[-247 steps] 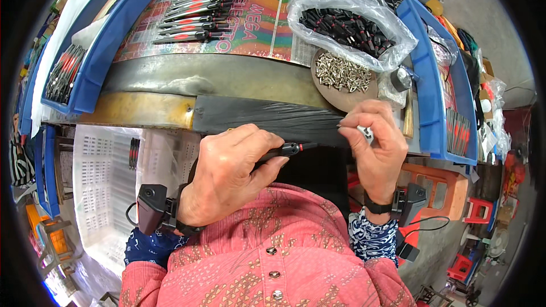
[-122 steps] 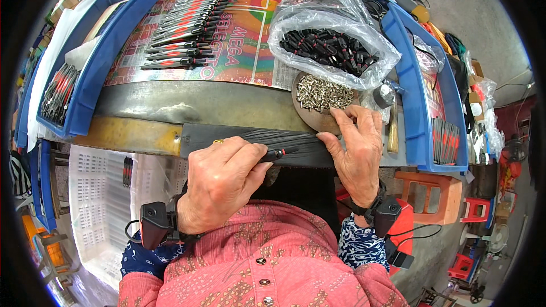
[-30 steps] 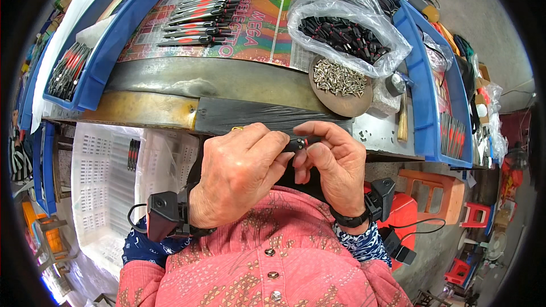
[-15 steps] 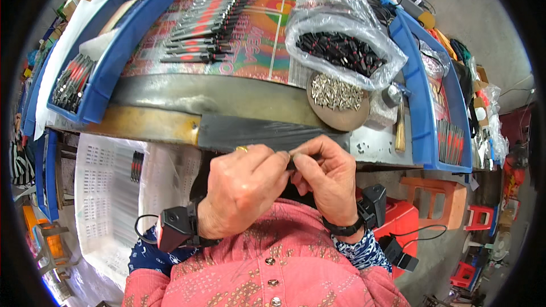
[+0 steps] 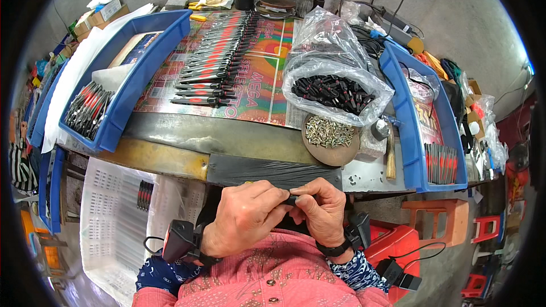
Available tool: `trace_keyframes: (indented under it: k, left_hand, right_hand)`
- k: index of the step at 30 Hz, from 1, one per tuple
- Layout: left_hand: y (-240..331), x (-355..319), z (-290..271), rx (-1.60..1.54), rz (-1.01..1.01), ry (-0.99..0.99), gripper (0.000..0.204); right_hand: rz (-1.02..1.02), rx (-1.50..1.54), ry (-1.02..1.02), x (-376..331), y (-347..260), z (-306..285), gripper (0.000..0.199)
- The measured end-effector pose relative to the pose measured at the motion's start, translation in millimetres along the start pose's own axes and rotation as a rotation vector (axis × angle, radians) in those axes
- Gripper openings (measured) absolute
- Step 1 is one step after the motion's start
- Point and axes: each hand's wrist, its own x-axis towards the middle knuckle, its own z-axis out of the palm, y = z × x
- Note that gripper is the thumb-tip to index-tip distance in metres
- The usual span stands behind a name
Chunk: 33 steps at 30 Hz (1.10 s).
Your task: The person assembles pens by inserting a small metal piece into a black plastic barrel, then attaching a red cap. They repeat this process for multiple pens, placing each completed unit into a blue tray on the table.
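Note:
Just in front of the table's near edge, my left hand [image 5: 250,213] and my right hand [image 5: 321,210] meet, both with pinched fingers. Between their fingertips is a small black piece [image 5: 292,199], mostly covered by the fingers. Beyond my right hand a round brown dish [image 5: 323,157] holds small metal screw-like parts [image 5: 330,132]. Behind it, a clear plastic bag [image 5: 372,78] lies open, full of short black parts [image 5: 330,92]. Slim black-and-silver tools with red bands [image 5: 213,65] are laid in a long row on the colourful printed sheet [image 5: 264,99].
Blue bins stand left [image 5: 111,136] and right [image 5: 418,173], each holding more red-and-black tools. A white plastic basket [image 5: 94,233] sits below the table at left. Near the right bin are a wooden-handled brush [image 5: 391,159] and a small dark-capped container [image 5: 380,130]. Stools [image 5: 438,207] stand at right.
The view has tilted upward, so the table sits lower in the picture and the wall behind now shows. My hands stay together on the small black piece, with slight finger movement.

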Motion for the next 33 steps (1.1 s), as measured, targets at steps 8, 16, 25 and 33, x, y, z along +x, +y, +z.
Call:
trace_keyframes:
  k: [8,16,25,33]
  left_hand:
    - [-2.4,-1.7,1.9,0.009,0.020,-0.028,0.022]
    - [-1.3,-2.8,5.1,0.063,0.027,-0.026,0.019]
    - [-1.1,-5.9,11.4,0.096,0.026,0.000,0.018]
    - [-3.4,-2.6,7.2,-0.069,-0.005,0.023,0.022]
  right_hand:
    - [0.044,0.030,-0.070,-1.3,-0.2,-7.4,0.014]
    - [0.098,-0.008,-0.020,0.6,-8.0,0.5,0.007]
    - [0.025,-0.208,0.088,-2.0,-8.2,7.9,0.006]
    - [-0.043,0.025,-0.016,-3.3,1.8,-0.8,0.014]
